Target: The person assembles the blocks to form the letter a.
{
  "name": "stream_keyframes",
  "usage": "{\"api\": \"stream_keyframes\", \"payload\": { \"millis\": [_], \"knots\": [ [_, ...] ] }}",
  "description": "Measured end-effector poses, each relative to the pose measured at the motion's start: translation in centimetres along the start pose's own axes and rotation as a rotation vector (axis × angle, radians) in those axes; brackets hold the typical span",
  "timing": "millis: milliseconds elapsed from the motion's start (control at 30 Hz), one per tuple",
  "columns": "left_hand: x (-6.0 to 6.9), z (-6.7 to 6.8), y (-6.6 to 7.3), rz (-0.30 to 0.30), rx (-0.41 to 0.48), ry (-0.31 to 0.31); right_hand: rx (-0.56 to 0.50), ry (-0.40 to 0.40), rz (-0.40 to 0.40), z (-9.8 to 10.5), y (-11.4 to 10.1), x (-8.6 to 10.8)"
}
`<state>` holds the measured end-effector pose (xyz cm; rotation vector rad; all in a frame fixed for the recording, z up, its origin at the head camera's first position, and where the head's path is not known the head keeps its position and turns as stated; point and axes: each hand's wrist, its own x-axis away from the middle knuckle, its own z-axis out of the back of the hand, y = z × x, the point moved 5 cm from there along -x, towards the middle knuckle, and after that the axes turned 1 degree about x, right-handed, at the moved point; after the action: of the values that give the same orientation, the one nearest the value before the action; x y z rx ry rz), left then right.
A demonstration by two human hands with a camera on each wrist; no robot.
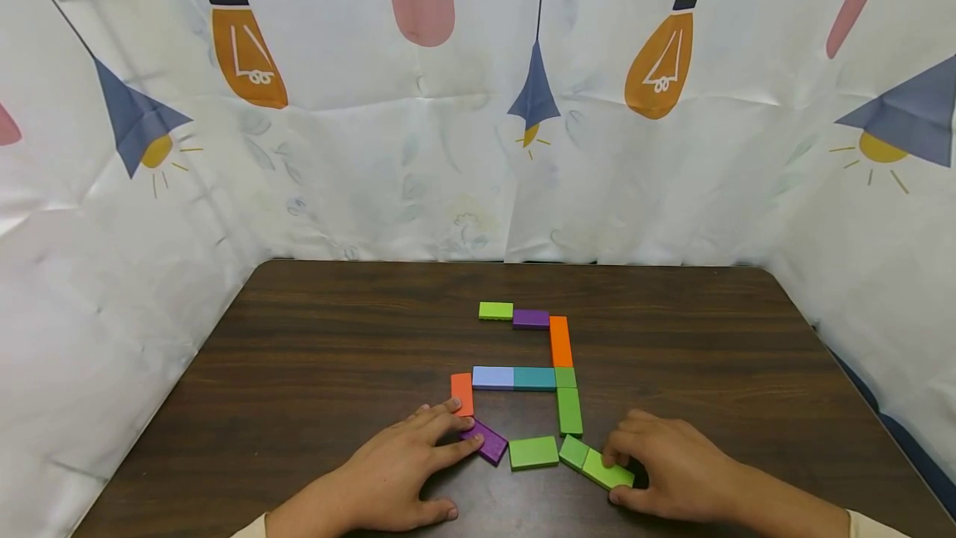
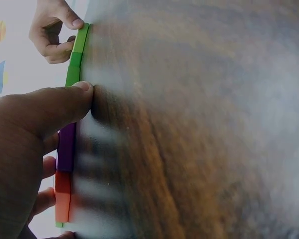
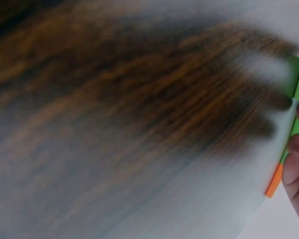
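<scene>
My left hand (image 1: 403, 463) lies spread on the table, its fingertips touching a purple block (image 1: 490, 445) and a red-orange block (image 1: 462, 393). The purple block sits at a slant. With thumb and fingers, my right hand (image 1: 675, 467) pinches a light green block (image 1: 597, 469) at its right end. A short green block (image 1: 573, 452) meets its other end, also slanted. Between the two slanted sections lies a separate green block (image 1: 534, 453). In the left wrist view, the purple block (image 2: 66, 149) and red-orange block (image 2: 63, 196) stand beside my fingers.
Farther up, the line continues with a green block (image 1: 570, 412), a teal block (image 1: 534, 379), a light blue block (image 1: 493, 378), an orange block (image 1: 561, 341), a purple block (image 1: 531, 320) and a lime block (image 1: 496, 310). A patterned curtain (image 1: 463, 148) hangs behind the dark wooden table (image 1: 336, 330).
</scene>
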<state>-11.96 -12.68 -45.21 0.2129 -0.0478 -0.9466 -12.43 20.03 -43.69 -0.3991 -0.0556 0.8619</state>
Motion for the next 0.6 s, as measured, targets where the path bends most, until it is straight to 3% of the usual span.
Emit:
{"api": "stream_keyframes", "payload": {
  "millis": [100, 300, 600],
  "knots": [
    [0.0, 0.0, 0.0, 0.004, -0.001, -0.001, 0.007, -0.009, -0.008, 0.0, 0.0, 0.0],
    [0.0, 0.1, 0.1, -0.001, -0.037, 0.021, -0.006, -0.051, -0.108, 0.0, 0.5, 0.0],
    [-1.3, 0.9, 0.7, -0.063, -0.158, 0.091, 0.057, 0.013, -0.183, 1.5, 1.7, -0.5]
  ]
}}
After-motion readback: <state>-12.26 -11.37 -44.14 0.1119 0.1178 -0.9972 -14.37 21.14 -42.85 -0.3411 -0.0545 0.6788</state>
